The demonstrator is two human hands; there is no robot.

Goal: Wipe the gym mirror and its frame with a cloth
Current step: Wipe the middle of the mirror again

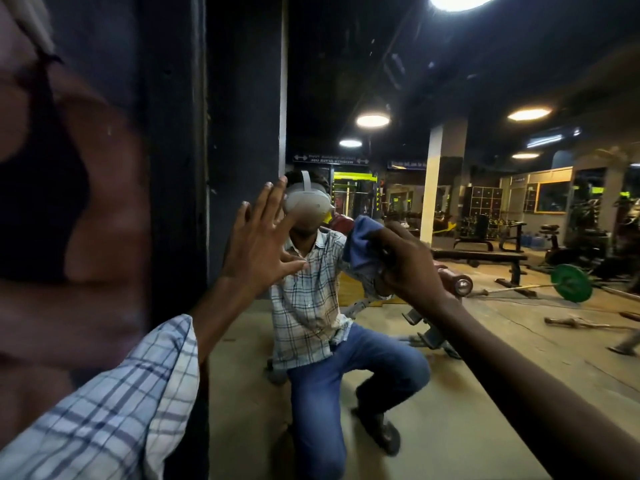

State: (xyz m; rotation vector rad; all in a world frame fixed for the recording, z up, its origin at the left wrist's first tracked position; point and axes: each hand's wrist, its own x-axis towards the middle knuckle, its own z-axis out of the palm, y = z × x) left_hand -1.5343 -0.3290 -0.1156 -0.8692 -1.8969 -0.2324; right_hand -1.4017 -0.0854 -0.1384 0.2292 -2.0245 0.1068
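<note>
Our left hand (258, 244) is raised with fingers spread before the mirror (485, 358), just right of its dark frame (173, 168); we cannot tell whether it touches the glass. Our right hand (410, 265) grips the bunched blue cloth (362, 244) at the glass, near the left. Both arms cover part of our crouching reflection (311, 306). Reflected behind it are a bench (485, 256), a barbell (570, 283) with a green plate on the floor, and a white pillar (431, 188). A blurred picture (69, 202) hangs left of the frame.
</note>
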